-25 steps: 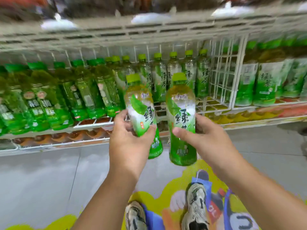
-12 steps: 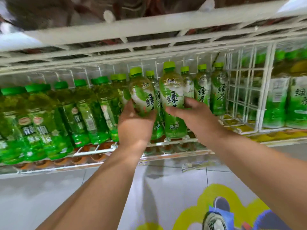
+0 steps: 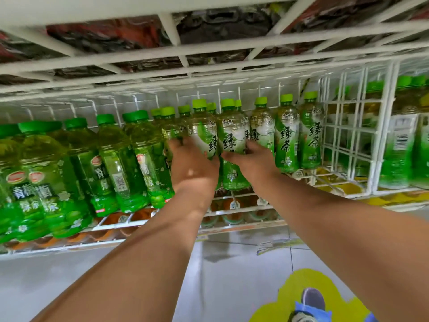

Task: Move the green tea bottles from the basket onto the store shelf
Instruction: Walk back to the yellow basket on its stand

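1. Currently, two green tea bottles stand side by side at the wire shelf (image 3: 232,211) front.
2. Left hand (image 3: 192,163) grips left bottle (image 3: 204,133).
3. Right hand (image 3: 253,162) grips right bottle (image 3: 232,135).
4. Matching shelved bottles (image 3: 286,140) stand just right.

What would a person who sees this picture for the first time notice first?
Two bare arms reach in from below, and the left hand and the right hand each grip a green tea bottle at the middle of the white wire shelf. Darker green bottles fill the shelf's left side.
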`<action>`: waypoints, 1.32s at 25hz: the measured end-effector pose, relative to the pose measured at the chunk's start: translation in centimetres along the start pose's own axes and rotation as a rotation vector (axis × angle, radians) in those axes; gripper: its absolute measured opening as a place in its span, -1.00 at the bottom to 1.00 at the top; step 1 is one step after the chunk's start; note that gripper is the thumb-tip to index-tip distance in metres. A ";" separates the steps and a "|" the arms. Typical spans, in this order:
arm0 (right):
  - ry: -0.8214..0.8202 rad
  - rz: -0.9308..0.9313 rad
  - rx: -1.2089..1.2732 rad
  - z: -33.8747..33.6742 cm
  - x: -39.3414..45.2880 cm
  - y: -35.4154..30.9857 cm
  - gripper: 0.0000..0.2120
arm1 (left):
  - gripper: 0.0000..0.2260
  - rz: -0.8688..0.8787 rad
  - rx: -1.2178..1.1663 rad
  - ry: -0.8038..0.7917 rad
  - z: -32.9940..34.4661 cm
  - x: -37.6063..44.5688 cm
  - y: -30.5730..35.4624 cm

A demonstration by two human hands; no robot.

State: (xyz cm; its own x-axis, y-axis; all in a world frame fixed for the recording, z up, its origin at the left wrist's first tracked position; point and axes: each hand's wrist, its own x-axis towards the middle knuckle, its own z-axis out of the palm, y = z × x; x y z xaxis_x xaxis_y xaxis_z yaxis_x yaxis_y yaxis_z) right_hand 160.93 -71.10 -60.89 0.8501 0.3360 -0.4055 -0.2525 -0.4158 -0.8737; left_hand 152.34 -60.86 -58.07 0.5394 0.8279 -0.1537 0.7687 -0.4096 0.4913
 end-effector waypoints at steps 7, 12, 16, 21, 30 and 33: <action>0.014 -0.191 -0.461 0.2 0.5 -0.2 -0.53 | -0.38 -0.012 0.020 -0.015 1.4 0.2 -0.7; -0.053 -0.192 -0.543 -0.4 0.1 -1.4 -0.52 | -0.41 -0.021 0.015 -0.063 1.3 0.0 -0.7; -0.105 -0.175 -0.577 -1.2 -0.8 -1.6 -0.65 | -0.47 0.099 0.149 -0.065 0.1 -1.3 -1.7; -0.140 -0.322 -0.997 -3.1 -3.6 -2.9 -0.37 | -0.50 0.360 0.421 -0.045 -2.2 -2.9 -2.3; -0.155 -0.462 -1.341 -6.3 -10.1 -5.0 -0.25 | -0.34 0.423 0.727 -0.138 -8.0 -7.2 -2.5; -0.119 -0.549 -1.422 -7.3 -13.3 -6.2 -0.24 | -0.36 0.386 0.744 -0.171 -10.9 -10.8 -1.8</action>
State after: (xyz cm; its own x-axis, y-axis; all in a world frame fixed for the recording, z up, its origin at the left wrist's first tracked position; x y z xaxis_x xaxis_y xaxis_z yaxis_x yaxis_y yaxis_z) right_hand 154.61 -79.14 -48.11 0.6294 0.7490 -0.2069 0.7690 -0.6386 0.0277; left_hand 141.40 -64.86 -48.00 0.8086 0.5338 -0.2475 0.5136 -0.8456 -0.1457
